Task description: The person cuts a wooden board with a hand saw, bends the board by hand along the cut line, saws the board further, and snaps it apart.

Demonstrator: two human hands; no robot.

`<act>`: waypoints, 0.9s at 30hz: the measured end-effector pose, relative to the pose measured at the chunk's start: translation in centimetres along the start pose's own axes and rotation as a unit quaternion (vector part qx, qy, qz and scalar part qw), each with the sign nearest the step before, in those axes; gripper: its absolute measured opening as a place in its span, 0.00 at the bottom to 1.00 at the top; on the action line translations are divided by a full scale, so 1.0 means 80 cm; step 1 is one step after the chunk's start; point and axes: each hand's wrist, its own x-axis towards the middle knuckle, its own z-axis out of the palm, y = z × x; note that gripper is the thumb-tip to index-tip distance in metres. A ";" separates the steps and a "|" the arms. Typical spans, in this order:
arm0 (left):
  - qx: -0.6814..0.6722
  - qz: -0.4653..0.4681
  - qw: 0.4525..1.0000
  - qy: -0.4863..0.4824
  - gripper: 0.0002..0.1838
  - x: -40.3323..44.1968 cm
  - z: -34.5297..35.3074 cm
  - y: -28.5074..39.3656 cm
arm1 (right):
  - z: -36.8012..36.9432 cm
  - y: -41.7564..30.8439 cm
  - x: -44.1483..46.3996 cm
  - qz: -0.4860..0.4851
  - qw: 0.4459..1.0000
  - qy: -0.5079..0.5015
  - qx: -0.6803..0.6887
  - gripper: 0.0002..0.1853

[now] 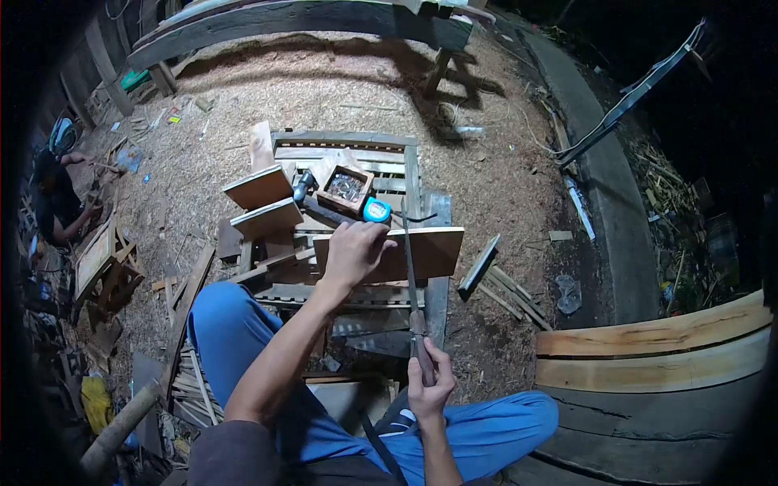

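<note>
- Your right hand (431,381) is wrapped round the worn, dull brown handle of a saw (411,275), the fingers folded in with little gap left.
- Your left hand (352,253) is bent over the top edge of a brown board (425,256), its fingers curled down on it; how tightly they press you cannot tell from here.
- The saw's long, narrow metal blade points away from you and crosses the board's pale, straight edge, just to the right of your left hand.
- That board is flat and smooth, its brown face towards you, lying across a low slatted wooden stand (411,174) of rough, greyish slats.
- Just beyond your left hand sits a rounded, bright blue tape measure (376,210), beside a square wooden box (328,197) of small, shiny metal pieces.
- Left of the box shows the dark, rounded metal head of a hammer (304,185).
- Further left, two brown panels (263,204) with pale edges stand tilted, one nearer you than the other.
- Your bent knees, in soft blue trousers (506,425), frame the near side.
- Crumbly, pale wood shavings (324,97) coat the ground beyond the stand.
- To the lower right lie long, smooth planks (648,368), curved in this wide view.
- Well apart on the far left, another person (57,194) sits low in dark clothes.
</note>
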 end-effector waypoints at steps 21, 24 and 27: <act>-0.039 -0.093 0.989 0.106 0.22 0.042 -0.119 -0.016 | -0.019 -0.053 0.134 -0.126 0.990 -0.064 0.027 0.27; 0.012 -0.109 0.983 0.145 0.19 0.039 -0.155 -0.018 | 0.005 -0.074 0.194 -0.274 0.948 -0.142 -0.073 0.27; 0.061 -0.094 0.978 0.174 0.17 0.020 -0.182 -0.010 | 0.031 -0.057 0.189 -0.131 0.964 -0.213 -0.095 0.26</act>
